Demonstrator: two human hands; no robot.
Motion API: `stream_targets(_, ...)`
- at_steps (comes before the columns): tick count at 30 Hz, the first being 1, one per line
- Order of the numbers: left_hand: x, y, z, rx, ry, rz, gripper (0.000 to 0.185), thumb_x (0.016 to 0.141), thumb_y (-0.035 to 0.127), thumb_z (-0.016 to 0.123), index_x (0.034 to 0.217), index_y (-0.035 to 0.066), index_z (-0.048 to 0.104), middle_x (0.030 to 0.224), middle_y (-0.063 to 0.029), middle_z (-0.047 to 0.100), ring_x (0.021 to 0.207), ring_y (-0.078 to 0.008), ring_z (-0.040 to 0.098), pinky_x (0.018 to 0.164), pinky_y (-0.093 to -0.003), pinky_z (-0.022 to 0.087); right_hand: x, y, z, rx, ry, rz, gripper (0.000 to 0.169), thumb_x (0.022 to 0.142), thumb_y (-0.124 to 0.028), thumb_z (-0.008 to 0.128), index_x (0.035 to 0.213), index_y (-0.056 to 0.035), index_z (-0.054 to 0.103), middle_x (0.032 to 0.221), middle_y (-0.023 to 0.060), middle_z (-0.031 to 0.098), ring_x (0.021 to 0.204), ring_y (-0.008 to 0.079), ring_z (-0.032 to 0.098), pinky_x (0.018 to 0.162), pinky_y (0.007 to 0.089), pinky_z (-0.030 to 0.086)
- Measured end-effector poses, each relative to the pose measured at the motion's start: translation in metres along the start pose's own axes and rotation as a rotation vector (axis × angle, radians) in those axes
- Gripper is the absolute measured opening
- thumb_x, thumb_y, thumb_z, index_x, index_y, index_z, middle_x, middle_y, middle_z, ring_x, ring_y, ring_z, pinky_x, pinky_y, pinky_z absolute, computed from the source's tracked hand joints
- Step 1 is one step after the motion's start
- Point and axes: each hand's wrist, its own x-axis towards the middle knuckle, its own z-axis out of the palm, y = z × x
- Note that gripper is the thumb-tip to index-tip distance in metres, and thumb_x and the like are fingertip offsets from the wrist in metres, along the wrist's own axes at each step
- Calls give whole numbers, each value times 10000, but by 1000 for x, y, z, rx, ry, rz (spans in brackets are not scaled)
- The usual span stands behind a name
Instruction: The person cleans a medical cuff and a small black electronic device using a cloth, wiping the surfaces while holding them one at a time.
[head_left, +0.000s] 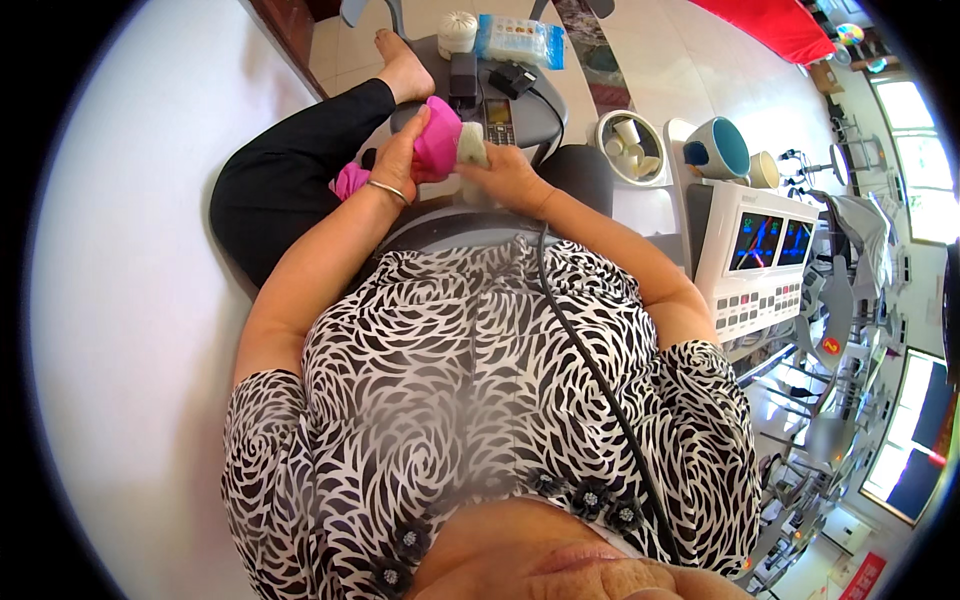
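My left hand (397, 156), with a metal bangle at the wrist, grips a bright pink item (439, 136) that looks smooth and curved. My right hand (514, 180) pinches a pale, rough-textured piece (472, 144) against the pink item's right side. The picture does not settle what either piece is. Bunched pink fabric (349, 181) shows beyond my left wrist, partly hidden by the arm. My bare foot (405, 69) rests at the edge of a grey chair seat (551, 105), just past my hands.
On the chair lie a white lidded jar (457, 34), a wet-wipes pack (517, 43), a black adapter (513, 79), a dark box (463, 73) and a keypad phone (499, 120). At right are a bin with paper cups (631, 147), a mug (718, 147) and a device with screens (757, 255). A black cable (592, 360) crosses my chest.
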Motion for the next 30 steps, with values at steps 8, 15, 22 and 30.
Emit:
stream_targets(8,2,0,1,51,-29,140,579,770,515,679,1076,39,556,918,-68,642,715,-170,648,553,-322,540,-1,5,2,88,34,155,330,805,-309,665,897,2,601,777,218,631,740,366,632,667,388,489)
stream_targets(15,-2,6,-2,-97,37,113,628,795,591,596,1162,86,526,1038,-96,625,806,-259,653,615,-447,545,-4,-19,-6,36,41,161,297,816,-268,651,982,-26,604,832,201,644,768,343,631,699,374,483)
stream_targets(22,-2,9,-4,-48,-158,-71,640,834,645,462,1181,111,527,1060,-112,629,906,-312,629,717,-516,508,-2,4,-1,134,20,184,288,807,-280,665,975,-49,630,840,182,654,782,348,628,705,376,486)
stream_targets(30,14,-9,-11,1099,465,998,310,809,256,607,1013,24,607,1002,-171,628,951,-309,599,824,-398,474,0,21,5,-579,-238,31,254,779,-288,646,889,-60,633,851,207,639,820,381,616,717,440,483)
